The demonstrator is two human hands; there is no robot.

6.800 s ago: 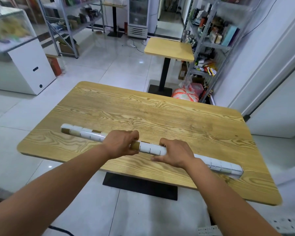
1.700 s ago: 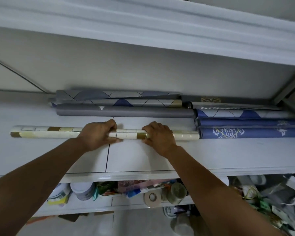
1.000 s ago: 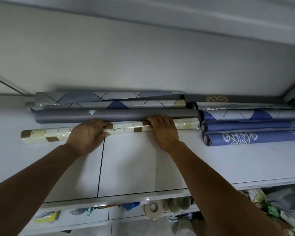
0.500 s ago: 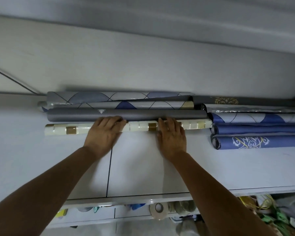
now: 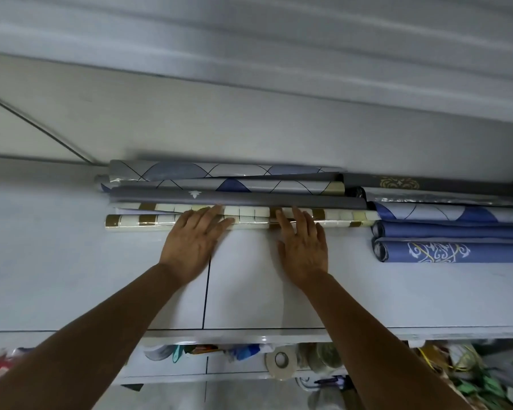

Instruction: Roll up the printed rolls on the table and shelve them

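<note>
The cream-and-gold tiled roll (image 5: 249, 218) lies lengthwise on the white shelf (image 5: 71, 276), pushed up against a dark grey roll (image 5: 237, 199). My left hand (image 5: 191, 247) lies flat with straight fingers, the fingertips touching the tiled roll left of its middle. My right hand (image 5: 304, 247) lies flat too, its straight fingers over the roll right of the middle. Neither hand grips it. The roll looks slightly loosened, showing two layers at its left end.
Behind sit grey rolls with blue arcs (image 5: 219, 177). At the right lie several blue rolls, one with a white ornament (image 5: 450, 251). An upper shelf board (image 5: 249, 54) hangs overhead. Below the shelf edge lie a tape roll (image 5: 280, 362) and clutter.
Since a second ago both hands have pushed the tiled roll back against the dark grey roll. Their fingers have straightened and now lie flat on it.
</note>
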